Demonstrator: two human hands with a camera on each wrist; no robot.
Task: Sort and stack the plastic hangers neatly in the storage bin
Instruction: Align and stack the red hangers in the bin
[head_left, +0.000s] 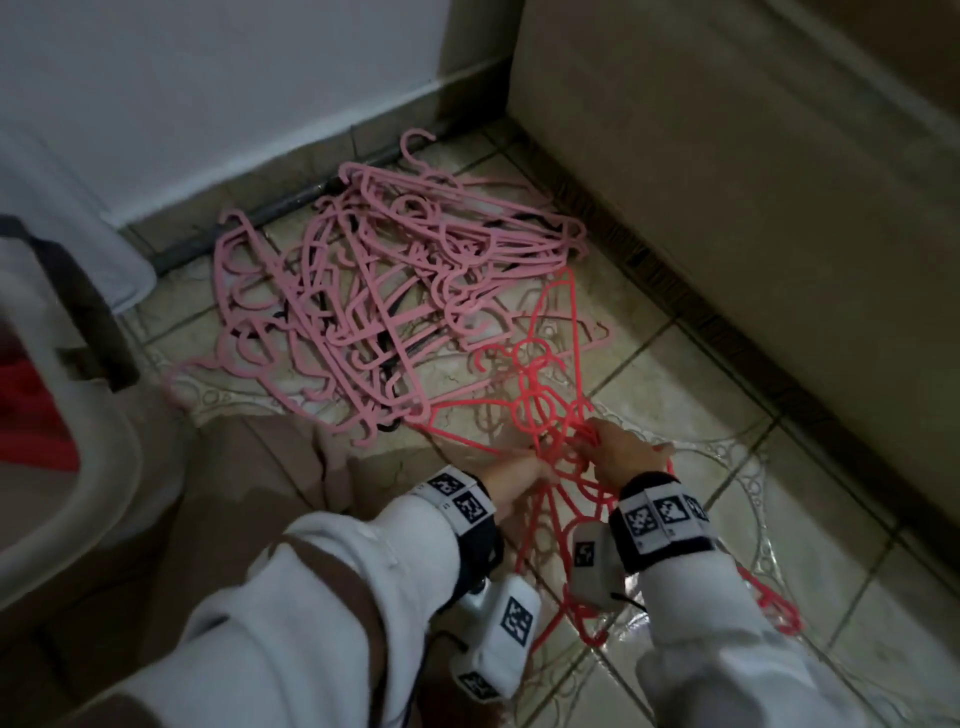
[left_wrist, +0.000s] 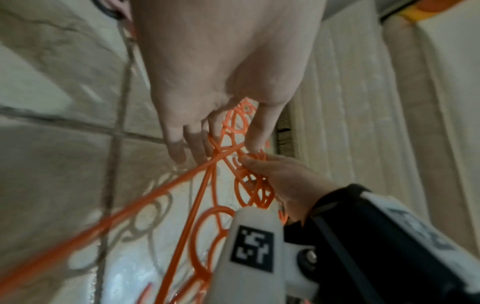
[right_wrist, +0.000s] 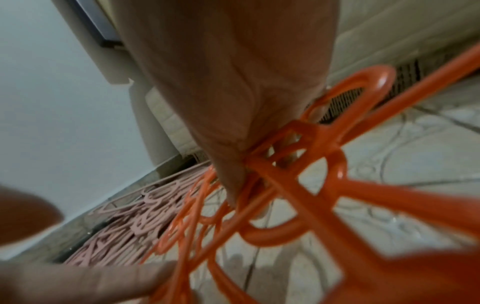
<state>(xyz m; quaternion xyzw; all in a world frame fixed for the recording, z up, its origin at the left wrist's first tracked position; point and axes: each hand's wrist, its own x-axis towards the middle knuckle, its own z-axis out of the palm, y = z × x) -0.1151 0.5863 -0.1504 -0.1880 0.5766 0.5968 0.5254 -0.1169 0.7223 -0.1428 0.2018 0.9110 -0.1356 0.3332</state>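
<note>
A tangled pile of pink hangers (head_left: 374, 280) lies on the tiled floor near the wall. Several red-orange hangers (head_left: 545, 405) fan out in front of it, hooks bunched together. My right hand (head_left: 623, 447) grips that bunch near the hooks, fingers curled through the loops (right_wrist: 324, 144). My left hand (head_left: 519, 473) pinches a bar of the same hangers (left_wrist: 197, 205) between thumb and fingers, just left of the right hand (left_wrist: 280, 179). The rounded white rim of a bin (head_left: 98, 499) shows at the left edge, with red inside.
A beige padded piece of furniture (head_left: 753, 182) walls off the right side. A white wall (head_left: 208, 78) with a dark pipe (head_left: 280, 208) along its base closes the back. White cloth (head_left: 78, 208) hangs at the left. My brown-clad knee (head_left: 249, 493) lies between bin and hangers.
</note>
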